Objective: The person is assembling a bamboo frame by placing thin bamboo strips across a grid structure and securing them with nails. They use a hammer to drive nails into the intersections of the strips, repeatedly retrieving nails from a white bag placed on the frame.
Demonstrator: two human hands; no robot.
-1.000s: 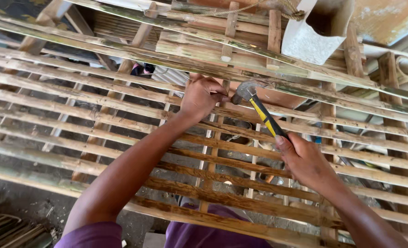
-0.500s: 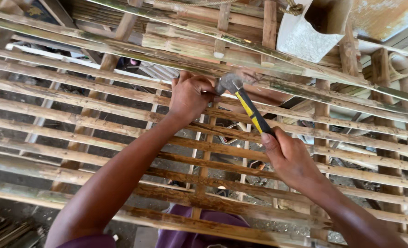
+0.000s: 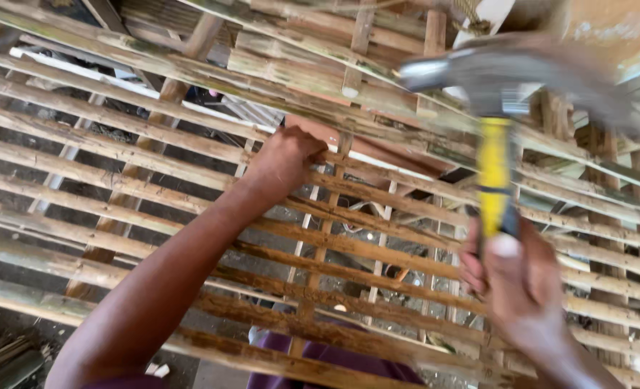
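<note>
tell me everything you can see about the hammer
The hammer is a claw hammer with a grey metal head and a yellow handle that turns dark at the grip. It stands roughly upright, head at the top, raised in front of the slatted bamboo frame and touching none of it. The head is motion-blurred, its striking face pointing left and the curved claw sweeping right. The right hand wraps the lower handle; nothing else touches it.

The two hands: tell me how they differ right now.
The left hand is pressed against the bamboo slat frame, sharp in view and holding no tool. The right hand is raised clear of the slats, blurred, its fingers wrapped round the yellow handle of a hammer. Both are bare.
</note>
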